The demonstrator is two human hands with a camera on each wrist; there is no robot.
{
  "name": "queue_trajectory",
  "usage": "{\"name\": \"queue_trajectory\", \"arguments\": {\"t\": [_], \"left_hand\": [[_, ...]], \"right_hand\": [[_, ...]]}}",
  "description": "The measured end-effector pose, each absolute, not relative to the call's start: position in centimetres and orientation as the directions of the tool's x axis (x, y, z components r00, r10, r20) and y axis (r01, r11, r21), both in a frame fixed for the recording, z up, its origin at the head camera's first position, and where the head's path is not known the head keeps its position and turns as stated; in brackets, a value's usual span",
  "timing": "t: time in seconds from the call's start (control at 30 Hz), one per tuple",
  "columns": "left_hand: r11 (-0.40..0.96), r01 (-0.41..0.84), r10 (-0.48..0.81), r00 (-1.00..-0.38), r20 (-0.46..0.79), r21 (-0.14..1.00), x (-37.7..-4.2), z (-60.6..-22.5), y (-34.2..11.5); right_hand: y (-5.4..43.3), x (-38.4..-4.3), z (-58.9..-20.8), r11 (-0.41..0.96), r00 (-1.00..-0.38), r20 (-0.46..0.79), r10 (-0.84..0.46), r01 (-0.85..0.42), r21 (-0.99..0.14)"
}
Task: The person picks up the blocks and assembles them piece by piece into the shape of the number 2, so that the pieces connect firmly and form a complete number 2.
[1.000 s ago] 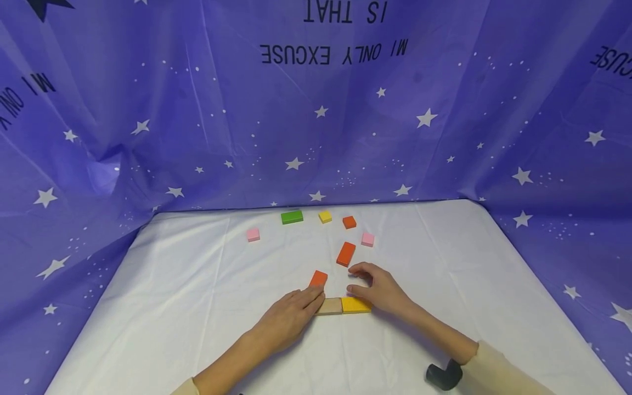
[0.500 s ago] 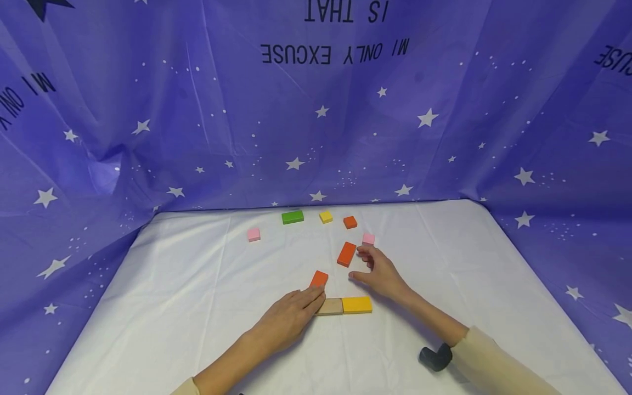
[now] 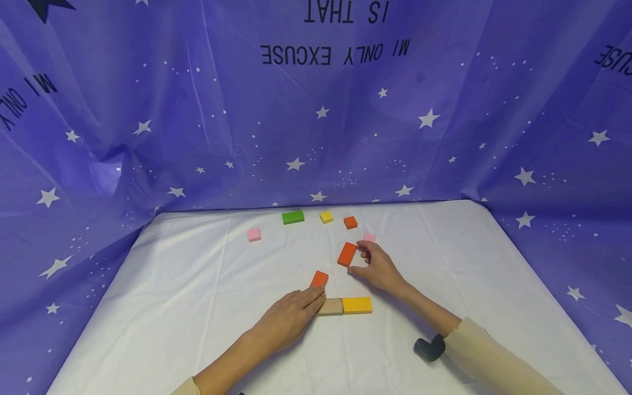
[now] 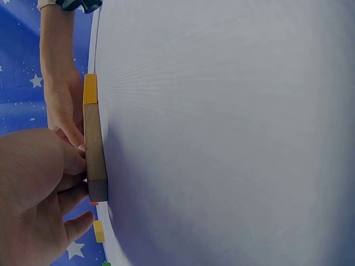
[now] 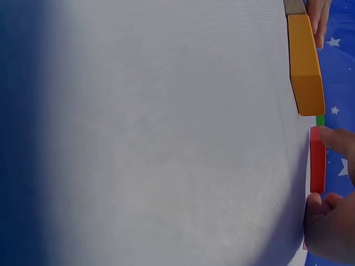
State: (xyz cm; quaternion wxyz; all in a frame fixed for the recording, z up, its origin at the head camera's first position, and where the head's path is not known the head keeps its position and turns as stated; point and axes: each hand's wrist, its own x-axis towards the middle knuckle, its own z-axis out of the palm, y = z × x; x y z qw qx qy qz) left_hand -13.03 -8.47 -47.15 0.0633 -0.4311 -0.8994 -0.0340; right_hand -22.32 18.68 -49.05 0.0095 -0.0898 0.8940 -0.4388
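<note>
My left hand (image 3: 292, 315) rests with its fingers extended over the left end of a plain wooden block (image 3: 332, 306) and the near end of an orange block (image 3: 319, 278). A yellow block (image 3: 357, 305) lies end to end with the wooden one. My right hand (image 3: 382, 269) spans a second orange block (image 3: 347, 254) with thumb and curled fingers. In the right wrist view, the thumb meets one end of this red-looking block (image 5: 318, 160) and the fingertips its other end. The block lies flat on the white cloth. Behind the right fingers, a pink block (image 3: 369, 237) is partly hidden.
Toward the back lie a green block (image 3: 293, 218), a small yellow block (image 3: 326, 217), a small orange block (image 3: 350, 223) and another pink block (image 3: 254, 235). A purple star-patterned curtain (image 3: 247, 137) surrounds the white-covered table (image 3: 173, 285). A dark device (image 3: 429, 348) sits at the right wrist.
From beside the yellow block, my right hand has moved away from me to the second orange block, its thumb and fingers now at that block's ends. My left hand stays put.
</note>
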Motion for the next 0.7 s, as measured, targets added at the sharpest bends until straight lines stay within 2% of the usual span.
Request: {"name": "queue_trajectory", "arguments": {"t": [0.7], "left_hand": [[0.608,0.794,0.785,-0.597,0.167,-0.02,-13.05,-46.87,-8.45]], "right_hand": [[18.37,-22.85,-48.93,0.626,-0.981,0.07,-0.183,-0.172,-0.76]]}}
